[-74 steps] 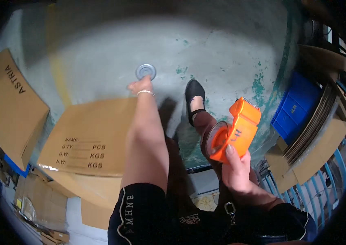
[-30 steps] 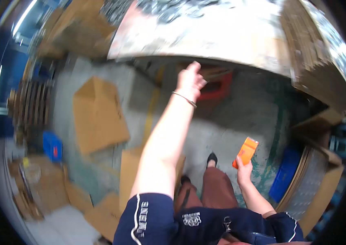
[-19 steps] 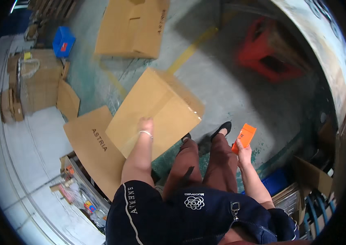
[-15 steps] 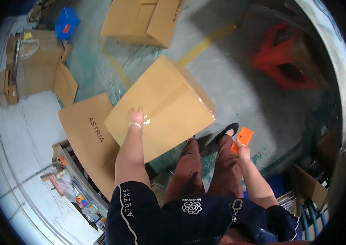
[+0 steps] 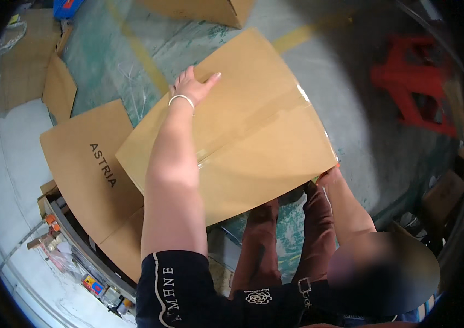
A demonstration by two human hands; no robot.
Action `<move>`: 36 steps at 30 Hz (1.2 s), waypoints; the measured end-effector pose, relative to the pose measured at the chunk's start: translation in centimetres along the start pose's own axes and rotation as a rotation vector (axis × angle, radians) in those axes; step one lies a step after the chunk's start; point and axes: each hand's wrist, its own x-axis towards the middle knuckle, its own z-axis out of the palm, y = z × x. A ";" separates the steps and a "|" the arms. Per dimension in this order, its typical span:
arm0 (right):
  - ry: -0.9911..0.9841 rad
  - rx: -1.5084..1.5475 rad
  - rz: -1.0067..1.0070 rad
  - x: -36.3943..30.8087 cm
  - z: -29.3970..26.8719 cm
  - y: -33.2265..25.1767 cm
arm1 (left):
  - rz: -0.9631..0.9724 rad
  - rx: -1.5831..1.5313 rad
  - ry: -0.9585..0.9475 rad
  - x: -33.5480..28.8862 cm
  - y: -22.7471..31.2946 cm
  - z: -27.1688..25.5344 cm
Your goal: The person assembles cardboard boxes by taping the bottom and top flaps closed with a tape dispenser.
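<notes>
A large closed cardboard box (image 5: pixel 254 136) with clear tape along its seam lies tilted before me. My left hand (image 5: pixel 191 90) is at its far left edge, thumb on the top face and fingers reaching over the edge. At the box's near right corner is my right hand (image 5: pixel 327 176), its fingers closed and partly hidden by the corner. Only slivers of the orange cards it holds show there. Left of the box, a printed cardboard flap (image 5: pixel 95 164) stands out from another carton.
Another carton (image 5: pixel 199 10) stands at the far side. A red plastic stool (image 5: pixel 418 82) is at right, a blue bin (image 5: pixel 68 6) far left. Along the left runs a narrow ledge with small items (image 5: pixel 87 279). Cartons (image 5: pixel 442 199) crowd the right rim.
My left hand has moved from the box's top face to its far left edge. My right hand has brought the orange cards to the near right corner. The box appears larger and turned.
</notes>
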 end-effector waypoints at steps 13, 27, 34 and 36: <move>-0.718 0.061 0.038 -26.4 8.5 4.4 | 0.147 -1.563 1.043 -26.4 -9.2 -22.0; -1.067 -0.144 -0.586 -45.1 29.0 -11.3 | 0.990 -1.954 0.536 -25.2 -1.9 -42.8; -0.235 -0.536 -1.188 -37.0 37.5 -6.3 | -0.162 -2.070 0.050 -14.2 -4.0 -29.3; -0.090 -0.510 -1.120 -33.6 37.6 -3.8 | -0.252 -1.872 -0.120 -12.8 -5.9 -23.1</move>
